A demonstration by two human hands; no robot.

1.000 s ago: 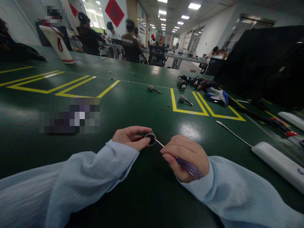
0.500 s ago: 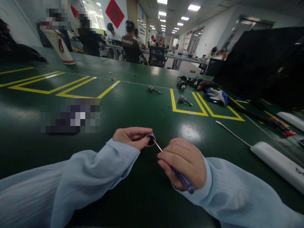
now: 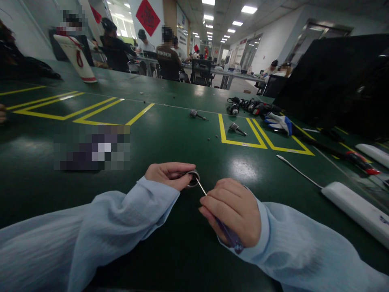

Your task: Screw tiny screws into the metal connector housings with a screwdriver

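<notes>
The left hand (image 3: 167,175) has a small metal ring (image 3: 197,174) pinched above the green tabletop (image 3: 182,251), and the right hand (image 3: 233,209) is wrapped round a purple-handled screwdriver (image 3: 231,237), tip right at the ring's opening. 2 shafted metal parts (image 3: 234,127) just chill farther back.

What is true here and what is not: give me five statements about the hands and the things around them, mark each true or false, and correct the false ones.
1. The left hand holds a round metal part. True.
2. The right hand grips a screwdriver. True.
3. The screwdriver's shaft points away from the metal part. False: it reaches to the opening of the part.
4. A glove and a white cable lie to the right of the metal part. True.
5. Both sleeves are red. False: they are light blue.
</notes>
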